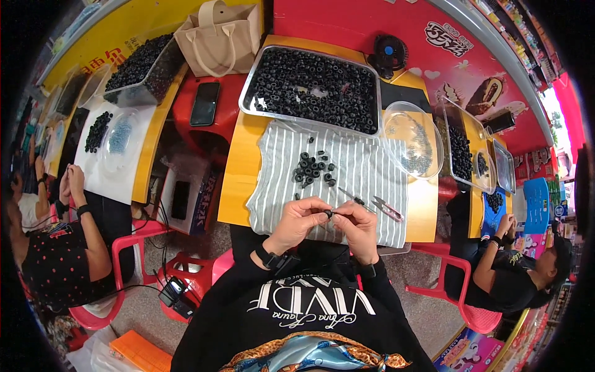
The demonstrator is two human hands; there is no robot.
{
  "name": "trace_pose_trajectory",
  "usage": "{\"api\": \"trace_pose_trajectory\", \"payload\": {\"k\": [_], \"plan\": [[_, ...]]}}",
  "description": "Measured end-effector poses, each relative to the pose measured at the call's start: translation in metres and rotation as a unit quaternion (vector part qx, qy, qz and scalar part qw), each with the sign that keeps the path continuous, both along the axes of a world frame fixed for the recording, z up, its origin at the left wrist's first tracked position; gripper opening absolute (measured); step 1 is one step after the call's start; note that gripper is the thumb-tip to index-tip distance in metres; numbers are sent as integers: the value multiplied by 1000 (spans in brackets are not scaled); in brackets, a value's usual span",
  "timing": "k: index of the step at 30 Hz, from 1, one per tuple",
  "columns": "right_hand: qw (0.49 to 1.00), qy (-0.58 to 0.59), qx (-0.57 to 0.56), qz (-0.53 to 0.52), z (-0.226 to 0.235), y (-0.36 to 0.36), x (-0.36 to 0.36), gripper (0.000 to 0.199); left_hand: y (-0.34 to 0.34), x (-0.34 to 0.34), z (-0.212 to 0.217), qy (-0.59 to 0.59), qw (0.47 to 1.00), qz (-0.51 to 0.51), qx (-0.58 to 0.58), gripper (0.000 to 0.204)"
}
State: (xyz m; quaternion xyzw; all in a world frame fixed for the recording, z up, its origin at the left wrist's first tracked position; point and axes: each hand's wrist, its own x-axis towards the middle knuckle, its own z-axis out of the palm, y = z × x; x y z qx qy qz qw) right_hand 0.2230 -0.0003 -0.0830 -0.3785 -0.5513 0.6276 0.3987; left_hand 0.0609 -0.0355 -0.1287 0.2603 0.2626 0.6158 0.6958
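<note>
In front of my chest, my left hand (297,218) and my right hand (357,228) meet, both closed in a pinch. Between their fingertips is a small black ring-shaped part (328,213), partly covered by the fingers. Beneath them lies a grey-and-white striped cloth (273,186). On it, just beyond my left hand, sits a loose pile of black ring-shaped parts (312,168). A thin pointed tool with a dark grip (357,201) rests near my right fingertips. Beside it are small thread snips (388,209).
Beyond the cloth stands a clear tray (310,123) full of black parts. A round clear tub (440,149) with small pieces is at its right. A fan (388,53), tote bag (226,46) and phone (204,103) lie farther off. Co-workers sit at both sides.
</note>
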Motion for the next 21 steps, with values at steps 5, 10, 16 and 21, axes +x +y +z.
{"api": "trace_pose_trajectory", "payload": {"k": [5,10,16,21], "plan": [[996,-36,85,3,1,0,-4,9,0,-1,-2,8,1000,15,13,17],[973,-106,206,4,6,1,-4,13,0,-2,-1,2,1000,8,15,19],[940,-155,305,5,6,1,-4,16,0,-3,-3,0,1000,3,18,19],[936,-160,314,23,5,3,-3,17,0,-2,-6,1,1000,5,20,20]]}}
